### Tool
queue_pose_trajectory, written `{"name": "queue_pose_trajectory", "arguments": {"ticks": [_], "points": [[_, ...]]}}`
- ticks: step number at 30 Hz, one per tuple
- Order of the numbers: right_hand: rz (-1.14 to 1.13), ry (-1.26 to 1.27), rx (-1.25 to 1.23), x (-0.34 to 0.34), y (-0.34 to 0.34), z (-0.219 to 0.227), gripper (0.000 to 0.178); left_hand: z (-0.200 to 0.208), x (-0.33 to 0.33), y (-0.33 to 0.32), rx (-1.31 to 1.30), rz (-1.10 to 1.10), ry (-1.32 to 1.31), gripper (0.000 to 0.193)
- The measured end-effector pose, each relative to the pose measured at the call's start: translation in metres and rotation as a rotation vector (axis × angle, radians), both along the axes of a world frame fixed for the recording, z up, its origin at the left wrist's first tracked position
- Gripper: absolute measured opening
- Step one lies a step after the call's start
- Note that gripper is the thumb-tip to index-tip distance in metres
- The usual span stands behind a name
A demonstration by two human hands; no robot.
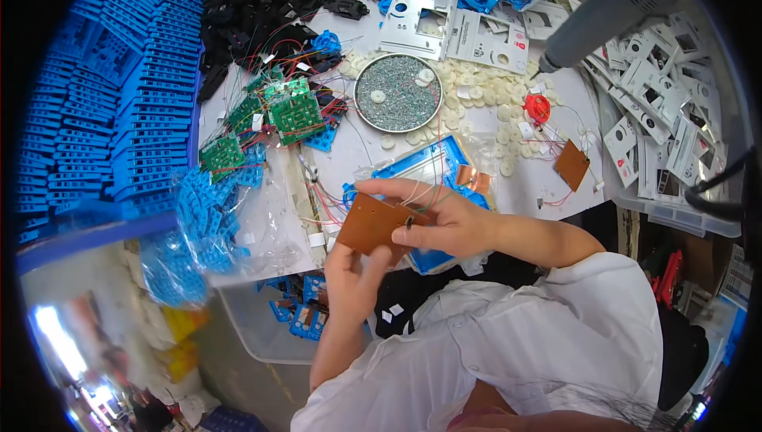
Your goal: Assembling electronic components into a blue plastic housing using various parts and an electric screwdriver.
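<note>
A brown circuit board (367, 222) is held up between my two hands, its plain side towards me. My left hand (355, 277) grips its lower left edge with thumb and fingers. On the right side, my right hand (451, 221) pinches it, thumb on the face beside a small black part. Thin coloured wires (327, 208) spread out from behind the board. Under my hands lies a blue plastic frame (435, 260) with a light panel inside, and a strip of copper-coloured foil (474, 179) shows at its right.
Beyond stands a round tray of screws (397, 63), among white plastic discs (508, 134). Green circuit boards (295, 117) with wires lie left; blue parts (155, 75) are stacked farther left. A grey power screwdriver (587, 23) hangs at upper right, near white panels (667, 86). Another brown board (571, 165) lies right.
</note>
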State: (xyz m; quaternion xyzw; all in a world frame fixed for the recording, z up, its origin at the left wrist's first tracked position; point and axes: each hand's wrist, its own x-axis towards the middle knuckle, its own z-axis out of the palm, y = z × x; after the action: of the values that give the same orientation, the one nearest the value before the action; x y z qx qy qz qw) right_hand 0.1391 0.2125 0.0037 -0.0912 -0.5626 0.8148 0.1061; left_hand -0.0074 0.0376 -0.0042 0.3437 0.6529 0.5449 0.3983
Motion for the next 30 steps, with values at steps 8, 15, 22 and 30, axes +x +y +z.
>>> {"name": "queue_pose_trajectory", "arguments": {"ticks": [8,15,22,30], "points": [[-0.282,-0.080,-0.269,0.029,0.031,-0.001,0.032,-0.001,0.004,0.016,0.277,0.170,-0.379,0.035],[-0.253,-0.185,-0.147,0.033,0.029,-0.008,0.021,-0.006,0.000,0.013,0.329,0.206,-0.518,0.032],[-0.273,-0.150,0.507,0.022,0.020,-0.013,0.018,0.007,0.006,0.022,0.327,0.268,-0.711,0.050],[-0.090,-0.052,0.535,0.015,0.007,-0.004,0.048,0.005,0.006,0.020,0.333,0.152,-0.656,0.050]]}}
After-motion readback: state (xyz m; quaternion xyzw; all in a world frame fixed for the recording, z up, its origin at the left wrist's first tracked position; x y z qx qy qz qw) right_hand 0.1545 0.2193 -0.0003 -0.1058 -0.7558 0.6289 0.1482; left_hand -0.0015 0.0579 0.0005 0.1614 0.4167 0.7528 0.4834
